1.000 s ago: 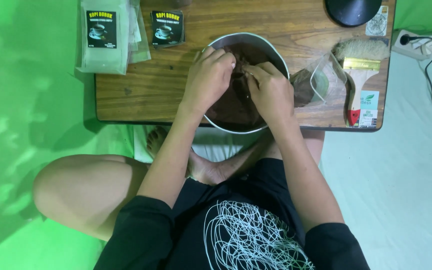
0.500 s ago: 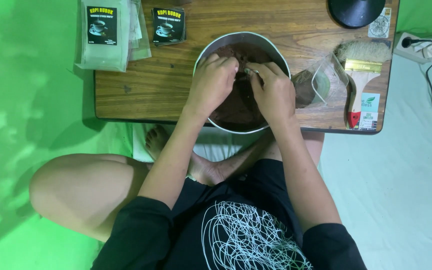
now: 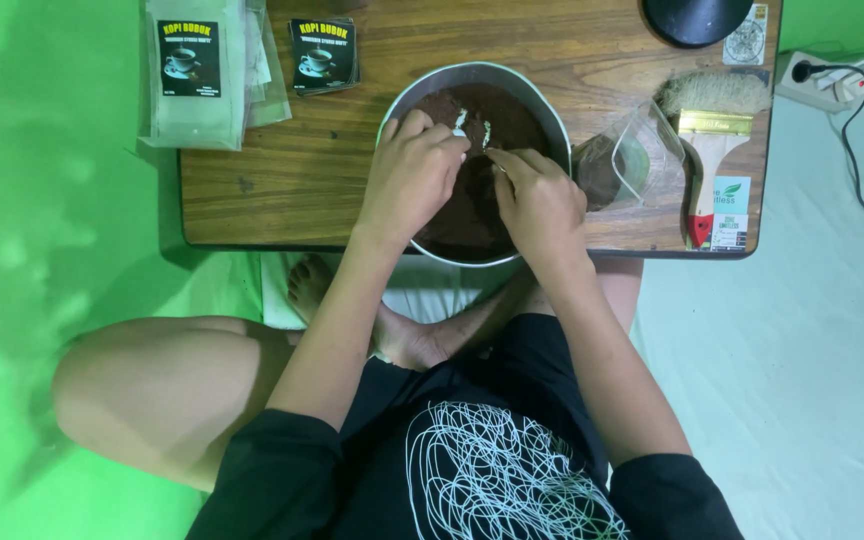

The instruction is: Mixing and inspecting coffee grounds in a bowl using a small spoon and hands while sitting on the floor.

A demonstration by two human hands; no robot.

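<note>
Both hands work over the bowl (image 3: 552,130) of brown powder on the bench (image 3: 302,170) — left hand (image 3: 410,180) and right hand (image 3: 540,205) each pinch a small clear bag (image 3: 474,132), held between them, about equally near.

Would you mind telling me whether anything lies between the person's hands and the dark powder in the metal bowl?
Nothing visible does. The left hand and right hand are both over the open metal bowl, fingers down at the brown powder. The clear bag sits outside the rim, to the right.
</note>
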